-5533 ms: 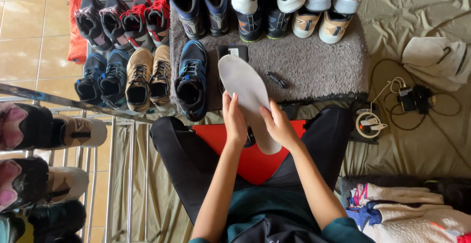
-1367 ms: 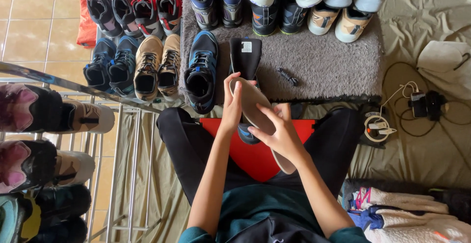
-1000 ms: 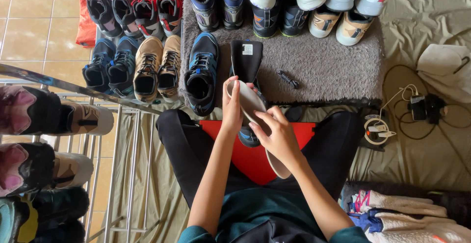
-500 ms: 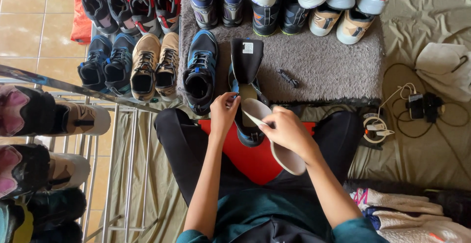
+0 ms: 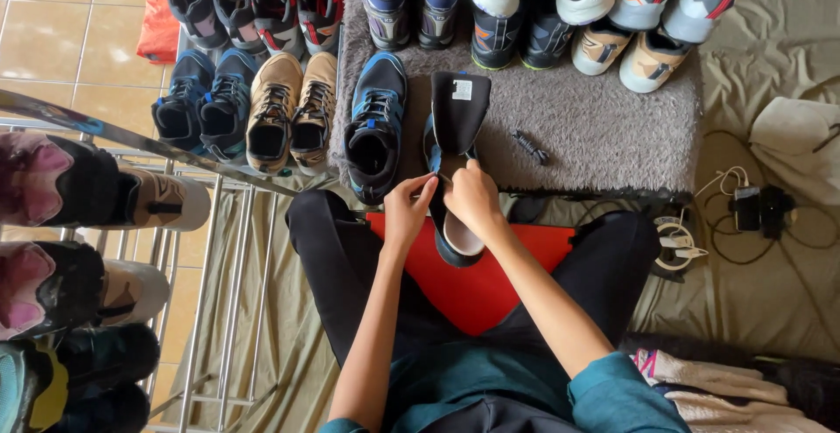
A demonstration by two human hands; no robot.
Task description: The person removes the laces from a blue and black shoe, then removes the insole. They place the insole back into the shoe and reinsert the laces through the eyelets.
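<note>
Shoes are lined up across the grey rug (image 5: 604, 127), and one blue-and-black sneaker (image 5: 455, 149) is laid lengthwise straight ahead, heel over the red mat (image 5: 490, 284), toe pointed away, tongue flipped forward. A pale insole (image 5: 461, 236) is seen partly seated inside at the heel. Both hands are closed in pinches at the shoe's opening: the left hand (image 5: 408, 210) is set on the near left edge, the right hand (image 5: 472, 199) over the middle, marginally farther in.
</note>
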